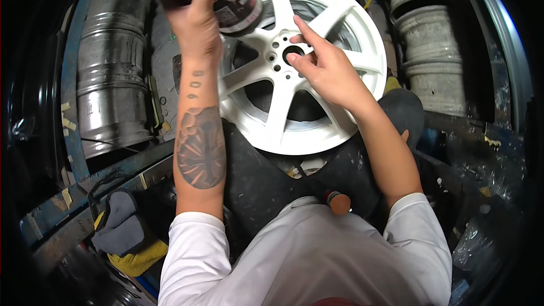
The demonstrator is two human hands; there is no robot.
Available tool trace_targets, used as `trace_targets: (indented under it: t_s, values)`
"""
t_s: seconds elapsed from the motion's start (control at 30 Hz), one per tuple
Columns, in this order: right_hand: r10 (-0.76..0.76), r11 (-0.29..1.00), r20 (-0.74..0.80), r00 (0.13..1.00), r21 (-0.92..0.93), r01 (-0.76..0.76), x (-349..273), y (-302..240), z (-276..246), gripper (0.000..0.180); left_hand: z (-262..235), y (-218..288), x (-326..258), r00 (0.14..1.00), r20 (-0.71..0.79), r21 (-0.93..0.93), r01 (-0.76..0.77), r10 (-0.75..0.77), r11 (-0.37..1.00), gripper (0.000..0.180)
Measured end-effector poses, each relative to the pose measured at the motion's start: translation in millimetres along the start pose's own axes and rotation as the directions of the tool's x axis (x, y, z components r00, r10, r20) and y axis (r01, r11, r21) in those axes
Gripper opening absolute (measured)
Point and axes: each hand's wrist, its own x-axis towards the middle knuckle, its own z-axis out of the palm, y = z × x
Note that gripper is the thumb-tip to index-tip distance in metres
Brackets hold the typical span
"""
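**Cluttered, dim workshop around a white wheel (276,107)**

The left hand (195,17) is clasped around a dark can (241,8), thumb along its near side, at the wheel's ten o'clock. The right hand (328,71) reaches in from four o'clock, fingers loosely spread and grasping nothing visible; whether they touch the hub, I cannot tell.

Good handling here would likely mean a firm grip on the can, its rim kept off the white finish, and light fingertips on the spokes.

The can's top is cut off, so its contents cannot be seen. Farther out, bare metal rims stand stacked at nine o'clock (113,68) and three (433,59); a grey-and-yellow cloth (122,229) lies toward eight.
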Motion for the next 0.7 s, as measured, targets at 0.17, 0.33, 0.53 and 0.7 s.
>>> trace_targets:
  t_s: [0.17, 0.33, 0.53, 0.7]
  values:
    - [0.048, 0.942, 0.125, 0.991, 0.323, -0.087, 1.1, 10.2, -0.8, 0.076, -2.9, -9.6, 9.2, 0.969, -0.033, -0.432, 0.207, -0.245, 0.878, 0.047]
    - [0.061, 0.674, 0.383, 0.922, 0.665, -0.321, 1.9, -0.3, -1.4, 0.081, -9.8, -10.4, 15.6, 0.961, 0.000, -0.532, 0.236, -0.278, 0.813, 0.054]
    - [-0.086, 0.426, 0.392, 0.916, 0.846, -0.321, -4.9, -1.6, 0.4, 0.075, -23.2, -21.0, 22.3, 0.949, 0.001, -0.548, 0.265, -0.317, 0.793, 0.058]
    - [-0.083, 0.321, 0.356, 0.931, 0.894, -0.314, -6.3, 0.4, 4.3, 0.068, -25.7, -20.8, 24.4, 0.933, 0.127, -0.671, 0.332, -0.338, 0.663, 0.045]
